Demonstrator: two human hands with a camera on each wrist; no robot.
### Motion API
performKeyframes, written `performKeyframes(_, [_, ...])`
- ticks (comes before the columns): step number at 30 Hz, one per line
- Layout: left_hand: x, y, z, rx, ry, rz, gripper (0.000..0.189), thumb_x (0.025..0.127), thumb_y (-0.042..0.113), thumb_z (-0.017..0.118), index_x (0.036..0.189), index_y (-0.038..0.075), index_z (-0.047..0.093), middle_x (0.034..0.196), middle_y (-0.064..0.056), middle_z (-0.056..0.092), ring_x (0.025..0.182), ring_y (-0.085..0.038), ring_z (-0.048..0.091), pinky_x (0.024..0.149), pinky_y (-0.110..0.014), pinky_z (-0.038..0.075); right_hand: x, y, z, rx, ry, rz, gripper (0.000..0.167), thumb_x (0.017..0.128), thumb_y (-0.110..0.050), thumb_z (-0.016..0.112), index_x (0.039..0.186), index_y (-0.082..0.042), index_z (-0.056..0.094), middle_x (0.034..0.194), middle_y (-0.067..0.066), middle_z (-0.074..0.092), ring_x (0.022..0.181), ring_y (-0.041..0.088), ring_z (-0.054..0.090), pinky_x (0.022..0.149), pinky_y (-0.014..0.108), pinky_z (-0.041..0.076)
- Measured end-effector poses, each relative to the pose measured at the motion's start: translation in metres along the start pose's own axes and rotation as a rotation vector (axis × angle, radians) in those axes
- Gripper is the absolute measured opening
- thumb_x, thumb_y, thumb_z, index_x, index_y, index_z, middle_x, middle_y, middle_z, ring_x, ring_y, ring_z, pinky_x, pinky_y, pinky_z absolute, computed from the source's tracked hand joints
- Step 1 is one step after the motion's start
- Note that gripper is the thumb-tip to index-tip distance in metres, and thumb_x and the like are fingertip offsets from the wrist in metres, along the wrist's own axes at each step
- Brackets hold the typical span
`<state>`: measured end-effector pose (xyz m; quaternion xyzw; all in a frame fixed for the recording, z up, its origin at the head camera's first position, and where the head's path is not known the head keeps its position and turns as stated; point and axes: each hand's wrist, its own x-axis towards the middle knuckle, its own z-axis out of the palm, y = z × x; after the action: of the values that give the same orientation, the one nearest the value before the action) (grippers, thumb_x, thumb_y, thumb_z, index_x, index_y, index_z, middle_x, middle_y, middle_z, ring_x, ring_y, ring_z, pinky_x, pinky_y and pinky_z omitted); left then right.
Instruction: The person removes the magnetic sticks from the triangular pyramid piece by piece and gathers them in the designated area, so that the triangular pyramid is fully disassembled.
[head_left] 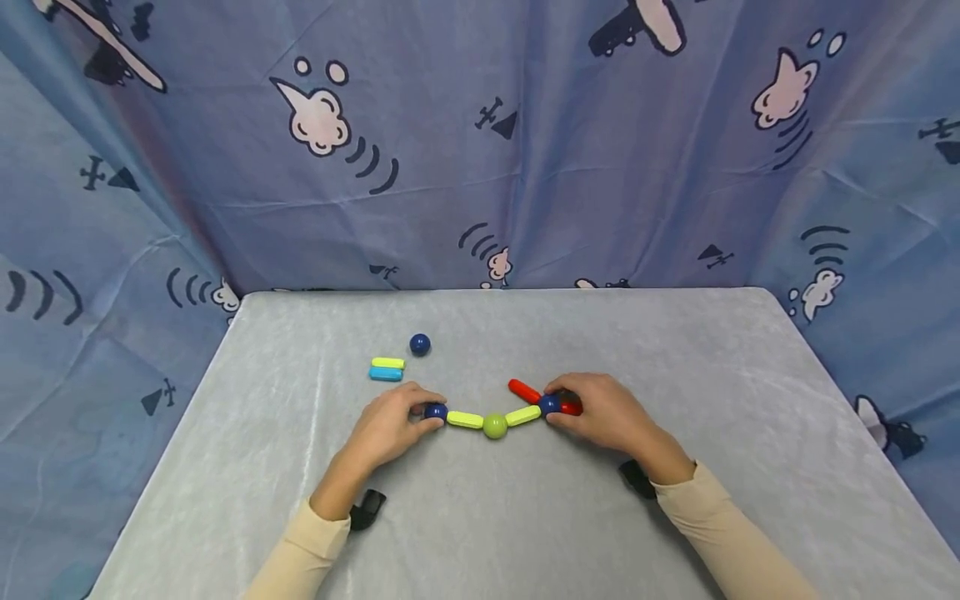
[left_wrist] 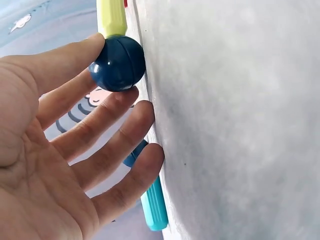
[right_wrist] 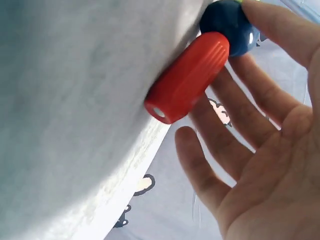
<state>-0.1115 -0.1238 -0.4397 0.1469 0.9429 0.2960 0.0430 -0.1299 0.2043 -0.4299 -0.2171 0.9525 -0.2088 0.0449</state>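
Two yellow-green rods, the left rod (head_left: 465, 420) and the right rod (head_left: 523, 415), meet at a green ball (head_left: 495, 427) in a shallow bent chain. At the chain's left end my left hand (head_left: 388, 425) pinches a dark blue ball (left_wrist: 117, 64) between thumb and fingertips, its other fingers spread. My right hand (head_left: 600, 410) grips the dark blue ball (head_left: 550, 405) at the right end. A red rod (right_wrist: 187, 77) lies against that ball on the palm side, partly hidden from the head view. Another red rod (head_left: 523, 391) points away behind the ball.
Further back on the grey-covered table (head_left: 495, 525) lie a loose blue ball (head_left: 420, 344), a yellow-green rod (head_left: 387, 363) and a light blue rod (head_left: 386, 374), the two rods side by side. A patterned blue curtain (head_left: 435, 233) hangs behind the table's far edge.
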Motion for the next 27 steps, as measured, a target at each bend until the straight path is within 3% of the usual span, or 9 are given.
performKeyframes(4, [-0.001, -0.001, -0.002, 0.003, -0.018, 0.017, 0.03, 0.083, 0.026, 0.082, 0.112, 0.024, 0.076, 0.097, 0.009, 0.068, 0.083, -0.011, 0.057, 0.073, -0.03, 0.046, -0.002, -0.003, -0.001, -0.049, 0.027, 0.001, 0.037, 0.08, -0.031, 0.084, 0.112, -0.016, 0.073, 0.11, 0.001, 0.073, 0.095, 0.02, 0.066, 0.087, 0.045, 0.053])
performKeyframes(9, [-0.001, -0.003, -0.002, 0.009, -0.028, 0.049, 0.034, 0.082, 0.021, 0.082, 0.116, 0.023, 0.075, 0.096, 0.009, 0.068, 0.084, -0.011, 0.058, 0.076, -0.03, 0.047, 0.003, -0.025, 0.003, -0.128, 0.097, -0.1, 0.04, 0.079, -0.031, 0.084, 0.115, -0.016, 0.073, 0.116, 0.003, 0.072, 0.109, 0.027, 0.066, 0.095, 0.052, 0.048])
performKeyframes(16, [0.0, -0.004, 0.0, 0.002, -0.014, 0.034, 0.034, 0.081, 0.022, 0.083, 0.114, 0.022, 0.075, 0.094, 0.009, 0.068, 0.084, -0.01, 0.059, 0.076, -0.03, 0.048, 0.028, -0.079, 0.022, -0.07, 0.018, -0.223, 0.029, 0.084, -0.032, 0.079, 0.111, -0.021, 0.076, 0.107, -0.004, 0.075, 0.102, 0.018, 0.068, 0.09, 0.044, 0.051])
performKeyframes(21, [0.0, -0.006, -0.001, -0.004, -0.02, 0.034, 0.035, 0.081, 0.021, 0.082, 0.116, 0.021, 0.075, 0.094, 0.008, 0.068, 0.083, -0.011, 0.057, 0.074, -0.03, 0.046, 0.041, -0.096, 0.037, -0.065, 0.02, -0.232, 0.021, 0.084, -0.027, 0.08, 0.105, -0.022, 0.077, 0.099, -0.007, 0.075, 0.089, 0.012, 0.068, 0.081, 0.036, 0.052])
performKeyframes(27, [0.0, -0.006, -0.002, -0.01, -0.049, 0.037, 0.036, 0.085, 0.022, 0.08, 0.12, 0.022, 0.073, 0.095, 0.007, 0.066, 0.083, -0.011, 0.055, 0.075, -0.03, 0.045, 0.046, -0.099, 0.043, -0.061, 0.016, -0.207, 0.018, 0.086, -0.024, 0.079, 0.104, -0.022, 0.077, 0.097, -0.009, 0.075, 0.086, 0.008, 0.067, 0.079, 0.03, 0.053])
